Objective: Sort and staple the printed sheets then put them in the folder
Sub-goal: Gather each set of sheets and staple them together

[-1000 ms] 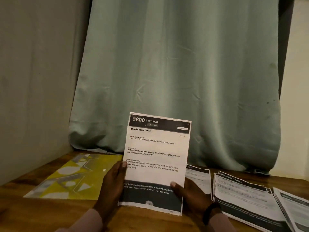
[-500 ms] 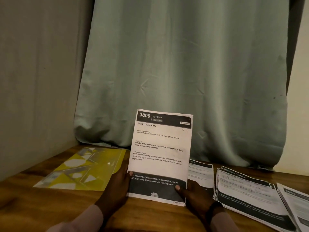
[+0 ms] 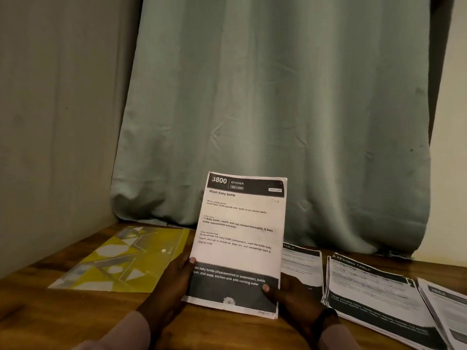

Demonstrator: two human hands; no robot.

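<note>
At the centre of the head view, a set of printed sheets (image 3: 240, 238) stands nearly upright, its lower edge resting on or just above the wooden tabletop (image 3: 75, 314) — which of the two cannot be told. Its front page carries a dark header reading "3800 KITCHEN" and the title "Wash baby bottle". The left hand (image 3: 174, 281) grips the lower left edge, thumb laid across the front of the page; its remaining fingers are hidden behind the paper. The right hand (image 3: 290, 296) grips the lower right corner in the same manner, thumb on the dark footer band, other fingers out of sight behind the sheets. A dark band (image 3: 326, 318) circles the right wrist, and pale sleeves cover both forearms.

To the left, a yellow folder (image 3: 121, 261) with pale geometric shapes lies flat on the tabletop, just beside the left hand. To the right lie further printed pages: one sheet (image 3: 302, 263) partly hidden behind the held set, then a thicker pile (image 3: 371, 291) with a dark header, and another pile (image 3: 449, 306) at the frame's right edge — each overlapping or just beside its neighbour. A pale green curtain (image 3: 265, 109) hangs behind, reaching down to the tabletop's far edge, with a plain wall (image 3: 55, 122) at left.
</note>
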